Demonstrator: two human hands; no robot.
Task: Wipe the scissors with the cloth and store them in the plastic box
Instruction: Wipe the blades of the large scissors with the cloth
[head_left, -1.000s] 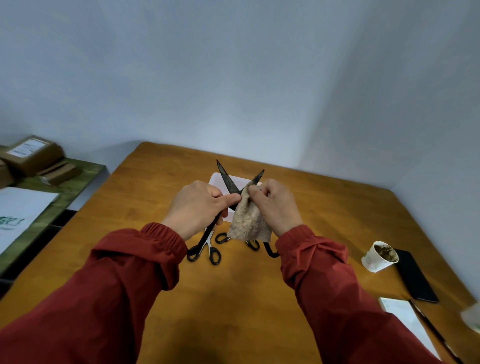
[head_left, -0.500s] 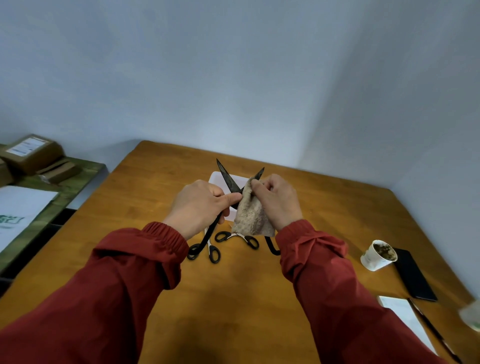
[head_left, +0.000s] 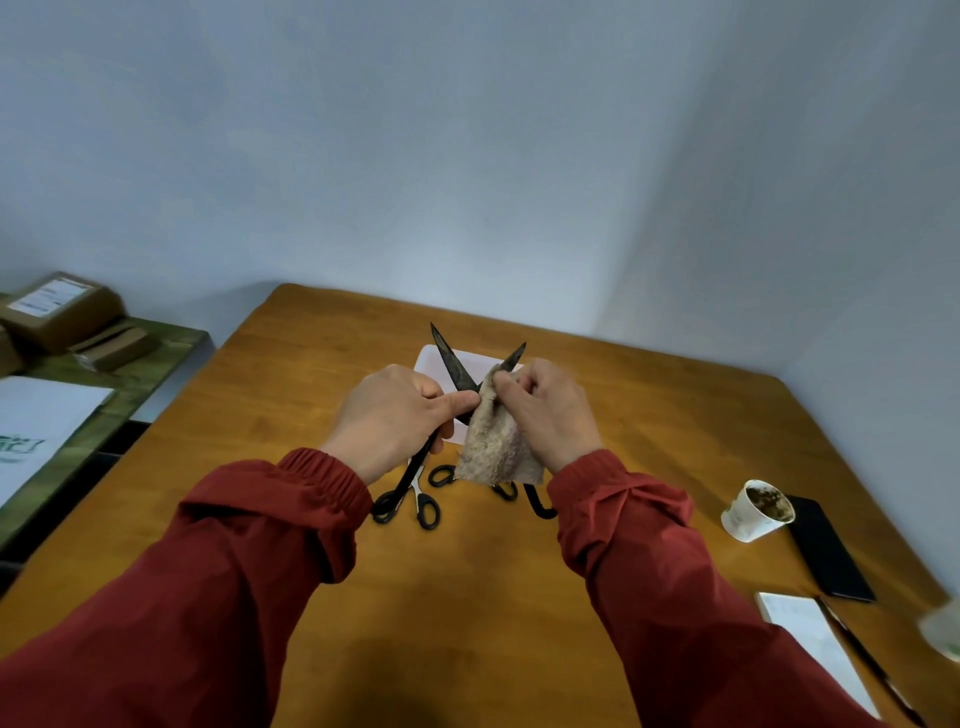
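**Cloth on the right blade, box just beyond the tips**

We hold the scissors (head_left: 453, 366) above the table (head_left: 649, 415). The blades are spread in a V pointing away from us, and the handles trail down toward us. Our left hand (head_left: 392, 418) grips them just below the pivot, fingers curled round the shank and thumb laid across toward the crossing. Our right hand (head_left: 548, 410) pinches the cloth (head_left: 493, 449) round the right blade. Its fingertips are closed on the fabric, and only that blade's tip shows above them. The rest of the cloth hangs below the hand.

That blade's long axis runs up and away to the right, out from the pivot. We judge the wipe should follow it toward the tip, away from the left thumb. The left blade is bare and lies on the left hand's side, so the cloth would have to cross over to reach it.

The box (head_left: 428, 358) lies flat on the table straight beyond the hands, partly hidden by them. The left hand, which carries the scissors, is slightly the nearer. Other scissors (head_left: 426, 512) lie on the table below the hands.
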